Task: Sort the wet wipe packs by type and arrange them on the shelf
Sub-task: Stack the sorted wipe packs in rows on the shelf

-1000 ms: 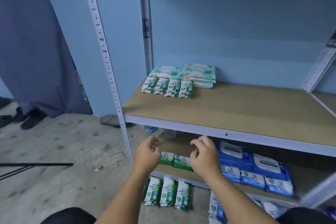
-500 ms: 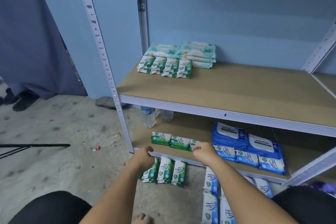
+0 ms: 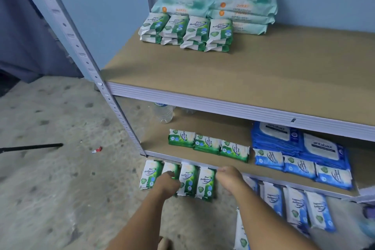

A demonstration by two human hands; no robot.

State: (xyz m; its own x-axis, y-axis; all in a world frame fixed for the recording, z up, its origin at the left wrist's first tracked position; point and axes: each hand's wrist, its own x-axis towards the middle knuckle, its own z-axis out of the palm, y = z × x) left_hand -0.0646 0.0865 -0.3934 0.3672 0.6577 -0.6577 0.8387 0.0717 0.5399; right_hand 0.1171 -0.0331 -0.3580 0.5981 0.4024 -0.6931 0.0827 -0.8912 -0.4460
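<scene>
Head view: our left hand (image 3: 167,183) sits on the floor's green packs (image 3: 188,180), long axes toward the shelf (image 3: 156,144), right hand (image 3: 229,178) just beside; both curled, we cannot tell either grip's hold.

4 green-and-white packs (image 3: 188,177) lie side by side on the floor just below the lower shelf's (image 3: 155,140) front edge, 3 more green packs (image 3: 208,145) lie in a row near that edge, and blue packs (image 3: 300,166) fill its right side.
</scene>
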